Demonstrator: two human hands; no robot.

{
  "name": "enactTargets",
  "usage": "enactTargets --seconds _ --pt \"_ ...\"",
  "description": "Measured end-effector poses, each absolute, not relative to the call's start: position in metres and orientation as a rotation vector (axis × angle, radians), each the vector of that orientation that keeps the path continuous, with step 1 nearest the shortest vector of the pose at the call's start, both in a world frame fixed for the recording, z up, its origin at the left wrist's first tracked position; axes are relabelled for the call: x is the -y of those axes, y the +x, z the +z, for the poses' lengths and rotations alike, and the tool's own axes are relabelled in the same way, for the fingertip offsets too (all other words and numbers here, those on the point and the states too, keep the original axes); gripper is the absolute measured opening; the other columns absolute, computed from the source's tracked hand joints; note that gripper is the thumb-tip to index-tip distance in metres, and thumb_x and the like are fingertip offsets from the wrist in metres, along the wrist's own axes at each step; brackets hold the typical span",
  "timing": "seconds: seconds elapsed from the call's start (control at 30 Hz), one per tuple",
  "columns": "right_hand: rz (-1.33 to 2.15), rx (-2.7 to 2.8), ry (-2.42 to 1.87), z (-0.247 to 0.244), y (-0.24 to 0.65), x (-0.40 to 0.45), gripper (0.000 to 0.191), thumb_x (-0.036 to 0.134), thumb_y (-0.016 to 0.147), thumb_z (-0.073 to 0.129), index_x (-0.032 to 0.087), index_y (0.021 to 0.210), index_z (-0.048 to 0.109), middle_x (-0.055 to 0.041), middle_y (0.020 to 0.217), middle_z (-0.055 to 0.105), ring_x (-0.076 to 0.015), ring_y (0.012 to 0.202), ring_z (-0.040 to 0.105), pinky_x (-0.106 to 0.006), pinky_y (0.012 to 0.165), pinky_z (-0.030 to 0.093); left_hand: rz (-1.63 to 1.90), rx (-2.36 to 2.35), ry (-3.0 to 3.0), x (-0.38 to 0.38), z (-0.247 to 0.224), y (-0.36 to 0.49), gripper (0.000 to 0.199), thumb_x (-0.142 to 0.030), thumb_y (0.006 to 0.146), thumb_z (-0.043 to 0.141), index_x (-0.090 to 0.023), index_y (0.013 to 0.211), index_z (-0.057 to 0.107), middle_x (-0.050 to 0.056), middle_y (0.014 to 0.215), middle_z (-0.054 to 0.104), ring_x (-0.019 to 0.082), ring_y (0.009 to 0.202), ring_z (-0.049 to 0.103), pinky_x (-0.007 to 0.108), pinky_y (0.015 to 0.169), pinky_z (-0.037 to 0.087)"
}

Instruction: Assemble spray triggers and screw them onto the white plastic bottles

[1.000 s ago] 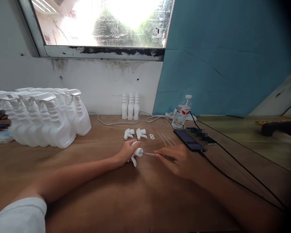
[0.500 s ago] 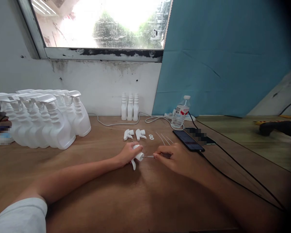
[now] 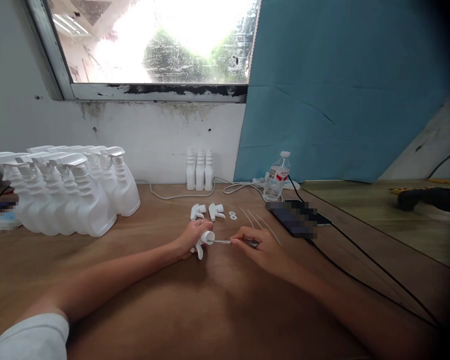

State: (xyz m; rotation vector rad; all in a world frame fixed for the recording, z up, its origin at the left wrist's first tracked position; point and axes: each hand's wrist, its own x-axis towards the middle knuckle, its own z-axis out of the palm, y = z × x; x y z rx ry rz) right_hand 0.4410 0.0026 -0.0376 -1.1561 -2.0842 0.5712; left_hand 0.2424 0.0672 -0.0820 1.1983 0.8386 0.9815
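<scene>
My left hand (image 3: pixel 195 235) is closed around a white trigger spray head (image 3: pixel 207 237), its round collar facing right and its trigger hanging down. My right hand (image 3: pixel 257 245) pinches a slim metal tool (image 3: pixel 221 242), perhaps tweezers; the tool's tip reaches the collar opening, and how deep it goes I cannot tell. Just beyond my hands lie two more trigger spray heads, one on the left (image 3: pixel 197 211) and one on the right (image 3: pixel 216 211). Beside them are two small white washers (image 3: pixel 232 215) and several thin clear tubes (image 3: pixel 260 222).
Rows of white spray bottles (image 3: pixel 93 210) stand on the left of the wooden table (image 3: pixel 153 310). Three bare white bottles (image 3: pixel 200 172) stand against the wall. A water bottle (image 3: pixel 277 177), a phone (image 3: pixel 290 220) and black cables (image 3: pixel 363 272) occupy the right side.
The spray head and my left hand have shifted slightly left. My right hand has moved left too, and more of the metal tool now shows. The view has tilted slightly.
</scene>
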Motion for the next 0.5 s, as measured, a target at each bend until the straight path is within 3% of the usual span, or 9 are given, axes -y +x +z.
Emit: enactTargets --seconds 0.5 --pt "0.628 1.863 -1.198 -0.0398 0.4325 0.0049 0.033 0.041 0.089 0.049 0.016 0.075 0.066 -0.0019 0.069 0.061 -0.0148 0.067 0.056 -0.024 0.060 0.043 1.007 -0.782 1.117 -0.0662 -0.0801 0.2411 0.043 -0.052 0.068 0.068 -0.016 0.064 0.044 -0.007 0.049 0.039 0.005 0.039 0.034 0.018 0.035 0.025"
